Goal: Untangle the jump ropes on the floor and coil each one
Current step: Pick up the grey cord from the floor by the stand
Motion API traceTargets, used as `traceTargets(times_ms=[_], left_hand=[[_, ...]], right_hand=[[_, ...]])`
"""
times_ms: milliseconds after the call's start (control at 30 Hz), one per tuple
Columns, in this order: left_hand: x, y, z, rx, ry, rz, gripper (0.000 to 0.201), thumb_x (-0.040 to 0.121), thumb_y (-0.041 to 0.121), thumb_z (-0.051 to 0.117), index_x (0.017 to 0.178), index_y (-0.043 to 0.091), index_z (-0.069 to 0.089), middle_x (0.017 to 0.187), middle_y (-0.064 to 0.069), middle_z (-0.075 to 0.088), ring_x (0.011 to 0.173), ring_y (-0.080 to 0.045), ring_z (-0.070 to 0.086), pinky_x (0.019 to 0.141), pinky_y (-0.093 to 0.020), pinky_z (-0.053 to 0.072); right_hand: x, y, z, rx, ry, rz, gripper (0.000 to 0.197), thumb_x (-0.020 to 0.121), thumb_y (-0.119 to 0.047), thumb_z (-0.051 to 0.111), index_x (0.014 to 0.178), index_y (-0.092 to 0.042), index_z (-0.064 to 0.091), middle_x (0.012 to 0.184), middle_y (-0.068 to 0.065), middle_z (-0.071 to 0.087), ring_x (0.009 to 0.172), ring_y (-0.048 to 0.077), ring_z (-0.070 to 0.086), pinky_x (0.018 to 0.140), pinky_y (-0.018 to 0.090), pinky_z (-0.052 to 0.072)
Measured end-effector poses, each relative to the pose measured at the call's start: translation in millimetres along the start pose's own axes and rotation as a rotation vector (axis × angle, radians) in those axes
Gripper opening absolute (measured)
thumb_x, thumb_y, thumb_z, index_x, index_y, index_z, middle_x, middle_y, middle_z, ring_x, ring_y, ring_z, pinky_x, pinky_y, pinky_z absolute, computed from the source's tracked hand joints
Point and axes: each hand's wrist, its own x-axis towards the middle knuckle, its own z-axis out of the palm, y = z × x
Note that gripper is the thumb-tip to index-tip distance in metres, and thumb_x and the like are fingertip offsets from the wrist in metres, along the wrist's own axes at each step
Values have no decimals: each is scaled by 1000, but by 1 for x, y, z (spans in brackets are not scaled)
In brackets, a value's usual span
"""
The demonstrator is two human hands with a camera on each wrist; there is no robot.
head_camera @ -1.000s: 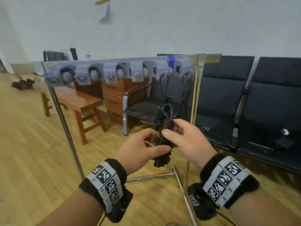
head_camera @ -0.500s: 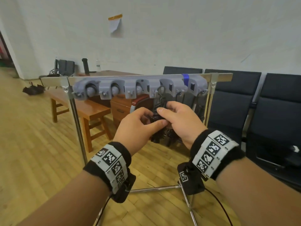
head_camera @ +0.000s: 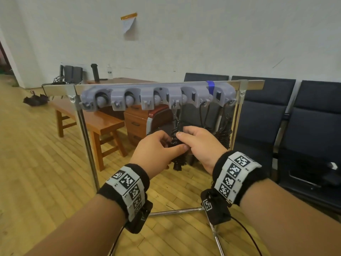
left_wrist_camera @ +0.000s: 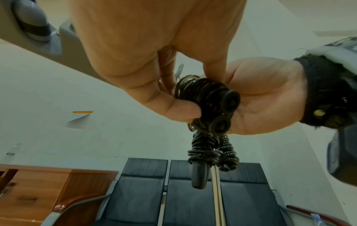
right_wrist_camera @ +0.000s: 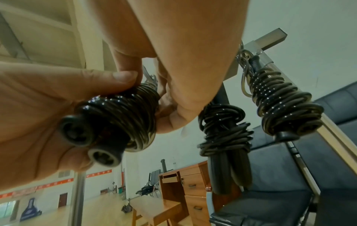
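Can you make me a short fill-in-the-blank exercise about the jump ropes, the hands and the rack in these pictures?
1. Both hands, the left hand and the right hand, hold one coiled jump rope of the colour ____.
2. Besides the held one, ____ coiled ropes hang from the rack.
3. A strip of ____ tape is wrapped around the rack's top bar.
4. Behind the rack stands a row of dark ____.

Missing words: black; two; blue; chairs

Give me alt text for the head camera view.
Both hands, left hand and right hand, grip a coiled black jump rope below a grey hook rack. Two more coiled ropes hang to its right, before dark chairs.
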Motion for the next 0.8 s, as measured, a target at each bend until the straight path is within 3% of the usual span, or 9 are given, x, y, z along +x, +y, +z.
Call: traceTargets(times_ms=[67,167,267,367,433,533,667,733,800], left_hand=[[-1,-4,2,-19,-15,-15,48,73,64,80,100,30,61,91,-1,73,71,-14,74,51,-28,61],[-2,-7,6,-38,-9,-20,48,72,65,80,101,32,60,92,0,72,71,-12,74,52,-27,60],[-5,-17,13,-93,-20,-77,50,76,60,83,108,31,56,96,2,72,72,-9,74,57,-33,64],[-12,-44,33,-104,-80,-194,55,81,55,83,115,24,54,99,0,71,70,-10,74,60,-34,65],[-20,-69,59,-66,-177,-253,42,86,48,82,108,20,59,93,-3,72,74,-17,75,64,-40,66],[-36,-107,114,-39,-389,-289,20,91,34,79,95,19,67,83,-2,74,74,-19,75,69,-45,66],[-56,-151,203,84,-706,-247,9,94,32,74,93,27,67,86,2,75,74,-15,75,66,-37,65],[-65,-173,251,145,-857,-186,7,95,34,71,94,30,67,90,5,73,77,-14,73,69,-37,63],[-74,-197,297,240,-980,-113,5,97,39,68,98,34,66,96,12,70,83,-11,68,71,-29,56]], right_hand=[[-4,-1,3,6,-8,6,45,93,-41,60,73,-81,57,82,-52,61,86,-26,59,78,18,45],[-7,-2,2,-55,-1,24,47,96,-38,61,76,-81,57,83,-50,62,86,-26,59,77,16,44],[-12,9,0,-124,2,6,20,97,-39,62,105,-56,70,98,-24,75,95,-4,69,89,32,56],[-26,37,-5,-199,-81,60,37,98,-34,64,135,-30,61,118,-10,72,108,8,68,100,40,55],[-41,67,-9,-233,-150,104,38,99,-30,64,136,-23,61,111,-5,73,98,9,71,89,33,60],[-63,128,-22,-322,-286,230,25,100,-29,62,122,-21,68,96,-4,76,79,4,73,69,21,60],[-87,233,-43,-478,-419,426,24,99,-34,61,119,-23,71,97,-7,76,82,8,74,82,39,62],[-102,289,-56,-530,-446,529,24,100,-34,61,117,-22,72,93,-8,75,81,8,73,81,36,60],[-119,344,-68,-563,-478,637,22,100,-35,60,115,-24,72,90,-6,75,81,11,72,76,32,56]])
